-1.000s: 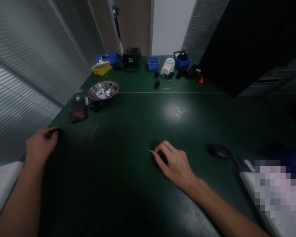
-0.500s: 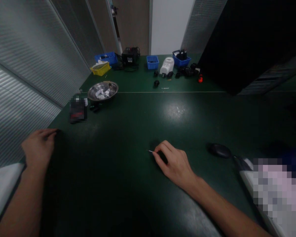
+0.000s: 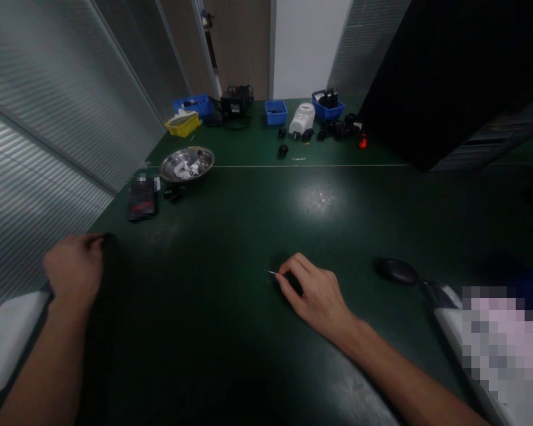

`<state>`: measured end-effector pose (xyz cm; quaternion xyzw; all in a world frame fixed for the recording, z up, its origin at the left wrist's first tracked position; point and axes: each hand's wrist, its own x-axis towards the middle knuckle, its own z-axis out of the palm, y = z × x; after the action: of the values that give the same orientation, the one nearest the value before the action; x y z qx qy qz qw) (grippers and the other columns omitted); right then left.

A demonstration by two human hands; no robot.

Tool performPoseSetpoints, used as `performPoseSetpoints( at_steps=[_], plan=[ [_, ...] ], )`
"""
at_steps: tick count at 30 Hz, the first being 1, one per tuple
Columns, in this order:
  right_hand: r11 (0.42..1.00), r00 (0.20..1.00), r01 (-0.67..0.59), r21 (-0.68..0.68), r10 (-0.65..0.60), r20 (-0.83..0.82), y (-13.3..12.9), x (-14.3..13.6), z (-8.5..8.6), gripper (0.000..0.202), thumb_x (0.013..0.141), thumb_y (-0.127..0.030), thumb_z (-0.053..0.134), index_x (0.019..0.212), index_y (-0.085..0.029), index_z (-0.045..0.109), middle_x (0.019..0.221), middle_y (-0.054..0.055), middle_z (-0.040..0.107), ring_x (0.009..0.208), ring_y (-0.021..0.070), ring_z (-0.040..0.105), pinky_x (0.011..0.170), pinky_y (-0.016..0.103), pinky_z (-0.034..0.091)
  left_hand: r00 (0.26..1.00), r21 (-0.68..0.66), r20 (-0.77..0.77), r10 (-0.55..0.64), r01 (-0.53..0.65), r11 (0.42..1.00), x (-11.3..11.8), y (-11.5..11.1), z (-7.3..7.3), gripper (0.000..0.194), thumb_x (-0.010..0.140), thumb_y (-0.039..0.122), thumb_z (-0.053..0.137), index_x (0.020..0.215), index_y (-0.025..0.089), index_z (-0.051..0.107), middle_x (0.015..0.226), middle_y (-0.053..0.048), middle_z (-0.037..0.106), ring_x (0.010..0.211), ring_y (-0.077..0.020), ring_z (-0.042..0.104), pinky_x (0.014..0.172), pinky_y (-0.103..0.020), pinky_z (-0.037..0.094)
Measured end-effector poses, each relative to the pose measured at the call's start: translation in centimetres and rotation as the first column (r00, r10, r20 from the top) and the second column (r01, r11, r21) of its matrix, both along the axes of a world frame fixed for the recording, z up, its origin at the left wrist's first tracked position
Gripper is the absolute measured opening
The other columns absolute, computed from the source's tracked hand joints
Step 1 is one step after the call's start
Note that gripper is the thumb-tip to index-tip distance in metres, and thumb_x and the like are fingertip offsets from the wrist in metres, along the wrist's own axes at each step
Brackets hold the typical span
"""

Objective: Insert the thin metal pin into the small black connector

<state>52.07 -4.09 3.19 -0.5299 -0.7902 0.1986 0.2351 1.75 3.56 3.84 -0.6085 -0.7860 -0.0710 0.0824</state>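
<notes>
My right hand (image 3: 313, 293) has thumb and forefinger pinched together on a thin, pale pin (image 3: 270, 271), its free end pointing left, low over the middle of the green table (image 3: 231, 236). The other fingers curl in behind. My left hand (image 3: 73, 260) lies far to the left, thumb near the bent forefinger; something dark shows at the fingertips, but I cannot tell whether it is a held thing or shadow, nor how tight the grip is.

With a piece this slim, I judge a light, square pinch best: enough to stop it rolling, not enough to bend it. A wrist resting low would steady the tip, and leaving the free end unblocked lets me watch it.

As for writing, the white case (image 3: 13, 343) by my left forearm bears dark marks, cut off by the edge and unreadable. The pale label on the black box (image 3: 234, 109) at the back is too small to read. The pouch (image 3: 142, 198) beyond my left hand is pixelated.
</notes>
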Motion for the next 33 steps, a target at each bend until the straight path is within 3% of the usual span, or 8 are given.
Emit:
performPoseSetpoints(
  at_steps=[4,9,12,15,20,28,33],
  plan=[
    [1.000,1.000,-0.010,0.004,0.010,-0.004,0.0,0.0,0.1,0.022,0.106,-0.035,0.046,0.101,-0.021,0.063,0.098,0.003,0.065,0.068,0.0113,0.058,0.059,0.026,0.039,0.996,0.080,-0.090,0.023,-0.016,0.997,-1.0,0.1,-0.5,0.052,0.098,0.046,0.042,0.121,0.011,0.072,0.115,-0.016,0.068,0.097,-0.0298,0.061,0.083,-0.038,0.046],
    [1.000,1.000,-0.008,0.006,0.008,-0.005,0.0,0.0,0.1,0.020,0.106,-0.034,0.048,0.101,-0.021,0.062,0.098,0.002,0.064,0.069,0.0114,0.058,0.058,0.026,0.037,0.969,0.005,0.183,0.166,-0.170,0.985,-3.8,0.5,-1.4,0.044,0.092,0.049,0.056,0.122,0.021,0.072,0.113,-0.006,0.071,0.097,-0.0256,0.063,0.089,-0.037,0.048],
    [1.000,1.000,-0.007,0.000,0.007,-0.004,-0.1,0.0,0.0,0.019,0.105,-0.034,0.049,0.102,-0.021,0.062,0.099,0.002,0.064,0.069,0.0115,0.058,0.058,0.026,0.036,0.959,-0.058,0.234,0.158,-0.148,0.987,-4.4,0.7,-1.3,0.051,0.090,0.049,0.059,0.133,0.022,0.068,0.125,-0.007,0.068,0.101,-0.0260,0.063,0.090,-0.036,0.049],
    [1.000,1.000,-0.002,0.009,0.002,-0.005,-0.1,0.0,-0.2,0.019,0.106,-0.035,0.049,0.101,-0.022,0.062,0.098,0.002,0.064,0.071,0.0120,0.059,0.060,0.026,0.038,0.938,-0.071,0.304,0.169,-0.154,0.985,-4.2,0.9,-1.1,0.051,0.089,0.048,0.061,0.132,0.021,0.069,0.131,-0.007,0.066,0.104,-0.0258,0.063,0.091,-0.036,0.049],
    [1.000,1.000,-0.007,0.007,0.007,-0.003,0.0,0.0,-0.1,0.021,0.106,-0.035,0.047,0.101,-0.021,0.062,0.097,0.002,0.065,0.070,0.0118,0.060,0.059,0.026,0.039,0.832,-0.064,0.492,0.257,-0.260,0.964,-3.8,0.7,-0.8,0.052,0.085,0.046,0.068,0.132,0.023,0.069,0.119,-0.006,0.072,0.101,-0.0254,0.064,0.081,-0.032,0.050],
    [1.000,1.000,-0.006,-0.007,0.006,-0.007,0.1,0.0,0.0,0.019,0.106,-0.034,0.048,0.101,-0.022,0.061,0.098,0.002,0.065,0.073,0.0127,0.061,0.062,0.027,0.040,0.714,-0.095,0.629,0.308,-0.322,0.942,-1.2,0.3,0.7,0.056,0.082,0.049,0.073,0.131,0.023,0.070,0.128,-0.007,0.069,0.101,-0.0261,0.064,0.077,-0.032,0.051],
    [1.000,1.000,-0.005,-0.017,0.005,-0.009,0.0,0.0,-0.1,0.019,0.106,-0.035,0.048,0.101,-0.022,0.061,0.098,0.002,0.064,0.071,0.0124,0.059,0.062,0.028,0.039,0.744,-0.109,0.596,0.303,-0.299,0.948,-1.2,0.4,0.8,0.055,0.083,0.053,0.072,0.130,0.025,0.070,0.128,-0.007,0.070,0.107,-0.0276,0.065,0.082,-0.034,0.051]
  ],
)
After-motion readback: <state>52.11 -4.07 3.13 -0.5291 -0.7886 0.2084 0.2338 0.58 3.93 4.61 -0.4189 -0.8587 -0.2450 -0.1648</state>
